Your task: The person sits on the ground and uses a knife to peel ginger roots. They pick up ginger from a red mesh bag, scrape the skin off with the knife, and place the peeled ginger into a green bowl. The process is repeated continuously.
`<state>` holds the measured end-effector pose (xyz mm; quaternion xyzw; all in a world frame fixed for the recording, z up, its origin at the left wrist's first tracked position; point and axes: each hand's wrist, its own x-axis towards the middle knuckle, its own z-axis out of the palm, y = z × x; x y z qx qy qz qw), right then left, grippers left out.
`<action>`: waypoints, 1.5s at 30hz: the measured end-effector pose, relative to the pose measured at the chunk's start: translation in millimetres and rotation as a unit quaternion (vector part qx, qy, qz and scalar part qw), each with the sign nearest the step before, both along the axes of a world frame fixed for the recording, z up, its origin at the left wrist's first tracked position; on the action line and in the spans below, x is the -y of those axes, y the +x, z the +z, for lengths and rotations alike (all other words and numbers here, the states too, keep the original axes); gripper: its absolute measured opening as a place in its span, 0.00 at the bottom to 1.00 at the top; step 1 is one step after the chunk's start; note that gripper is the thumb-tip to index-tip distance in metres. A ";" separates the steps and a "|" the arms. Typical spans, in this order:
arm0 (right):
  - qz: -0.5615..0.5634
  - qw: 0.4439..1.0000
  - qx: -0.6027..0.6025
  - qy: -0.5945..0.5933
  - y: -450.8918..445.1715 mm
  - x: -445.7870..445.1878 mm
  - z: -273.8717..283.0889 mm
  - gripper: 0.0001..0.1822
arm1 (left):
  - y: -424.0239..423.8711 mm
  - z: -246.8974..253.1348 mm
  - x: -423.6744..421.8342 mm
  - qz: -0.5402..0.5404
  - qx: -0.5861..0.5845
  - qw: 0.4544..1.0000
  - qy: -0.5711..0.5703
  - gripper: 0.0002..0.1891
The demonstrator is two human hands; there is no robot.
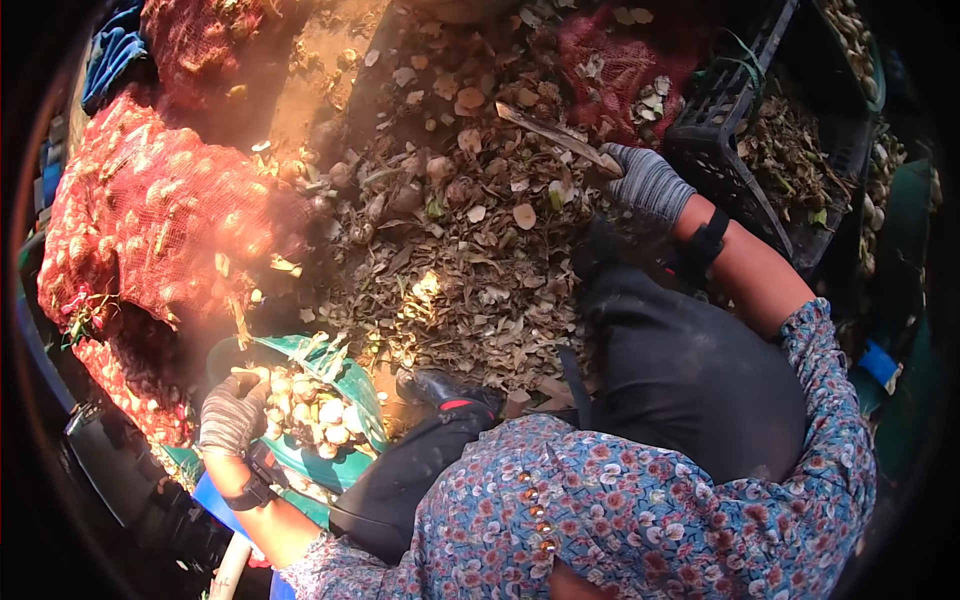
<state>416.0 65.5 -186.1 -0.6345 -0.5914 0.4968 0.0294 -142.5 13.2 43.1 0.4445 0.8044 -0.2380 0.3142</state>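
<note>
My left hand (234, 411), in a grey knitted glove, is at the left edge of a green container (362, 390) of pale bulbs (322, 416) that look like garlic. Its fingers are curled at a pale stalk or bulb; whether they grip it is unclear. My right hand (645, 184), in a similar glove, is closed around the lower end of a long, narrow wooden piece or tool (551, 137) that points up and left over a heap of dry trimmings (465, 277). Blurred haze covers part of the view between the container and the net sack.
Red mesh sacks full of bulbs (172, 217) stand at the left. Another red mesh sack (611, 67) lies at the top right, beside a black plastic crate (750, 172) holding leafy scraps. A blue cloth (112, 56) hangs at the upper left. My bent legs flank the heap.
</note>
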 end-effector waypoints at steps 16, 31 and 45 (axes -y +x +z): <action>0.017 0.999 -0.036 0.027 -26.4 1.4 3.3 0.23 | 246.4 -281.9 -112.2 -0.275 -0.070 0.953 0.106 0.39; 0.245 0.958 0.005 0.145 -55.3 -5.8 55.6 0.16 | 222.0 -232.4 -37.3 -0.234 0.447 0.807 0.307 0.15; 0.245 0.965 0.003 0.095 -57.1 4.9 43.1 0.24 | 237.6 -230.7 -16.2 -0.354 0.332 0.793 0.368 0.21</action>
